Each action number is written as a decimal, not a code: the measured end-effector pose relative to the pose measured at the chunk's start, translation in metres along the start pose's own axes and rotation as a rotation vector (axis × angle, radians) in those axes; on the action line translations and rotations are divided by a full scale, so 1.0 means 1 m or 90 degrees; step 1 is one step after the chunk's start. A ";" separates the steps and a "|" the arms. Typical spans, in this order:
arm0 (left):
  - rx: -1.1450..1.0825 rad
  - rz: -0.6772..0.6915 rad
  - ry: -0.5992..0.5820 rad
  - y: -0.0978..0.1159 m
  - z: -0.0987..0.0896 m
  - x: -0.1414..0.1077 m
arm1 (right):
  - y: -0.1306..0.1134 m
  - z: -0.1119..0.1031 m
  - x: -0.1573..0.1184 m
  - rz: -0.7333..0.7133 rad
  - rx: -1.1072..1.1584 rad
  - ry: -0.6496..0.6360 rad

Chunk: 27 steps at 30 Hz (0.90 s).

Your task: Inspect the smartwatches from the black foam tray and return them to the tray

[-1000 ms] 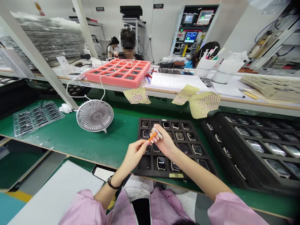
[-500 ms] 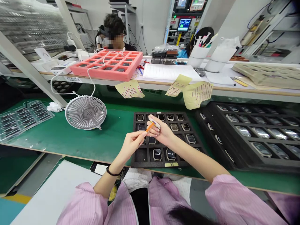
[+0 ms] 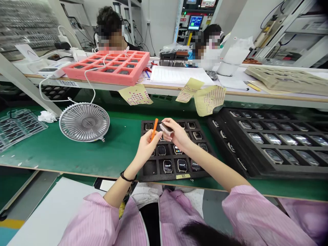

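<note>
My left hand (image 3: 148,147) is closed on an orange stick (image 3: 154,129), which points upward. Just to its right, my right hand (image 3: 177,136) grips a watch face (image 3: 166,128) between thumb and fingers, tilted. Stick and watch are apart, with a narrow gap between them. Beneath both hands lies a black foam tray (image 3: 153,177) holding several watches in square compartments. Two watches in its front row, one of them a lit watch (image 3: 167,166), show white text. The front left compartment holds no watch.
A round fan (image 3: 84,122) stands at the left, beside clear plastic trays (image 3: 22,128). Stacked black trays (image 3: 256,150) of watches are at the right. The shelf ahead bears a pink foam tray (image 3: 133,79) and papers (image 3: 179,74). Two people sit beyond it.
The orange stick has come away from the watch and now stands more upright. My right hand has turned the watch. The whole view has shifted slightly, and the person at the back right shows more.
</note>
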<state>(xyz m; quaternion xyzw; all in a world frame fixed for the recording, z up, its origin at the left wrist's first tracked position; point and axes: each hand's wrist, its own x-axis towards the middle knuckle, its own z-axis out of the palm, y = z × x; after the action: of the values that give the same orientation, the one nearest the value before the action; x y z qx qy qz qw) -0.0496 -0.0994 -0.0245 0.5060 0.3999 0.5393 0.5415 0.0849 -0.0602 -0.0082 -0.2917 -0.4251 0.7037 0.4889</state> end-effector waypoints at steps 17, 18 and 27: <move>0.521 -0.077 0.152 -0.055 -0.108 -0.021 | 0.059 -0.083 0.106 -0.121 -0.751 0.135; 0.558 -0.090 0.156 -0.058 -0.112 -0.023 | 0.062 -0.083 0.106 -0.117 -0.784 0.125; 0.774 -0.154 0.174 -0.065 -0.129 -0.024 | 0.041 -0.120 0.086 -0.003 -1.028 0.253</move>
<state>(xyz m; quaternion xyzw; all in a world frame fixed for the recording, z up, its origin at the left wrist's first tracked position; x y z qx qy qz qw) -0.1669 -0.1017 -0.1128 0.6009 0.7545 0.2105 0.1592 0.1362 0.0511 -0.1000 -0.6709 -0.7055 0.1165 0.1966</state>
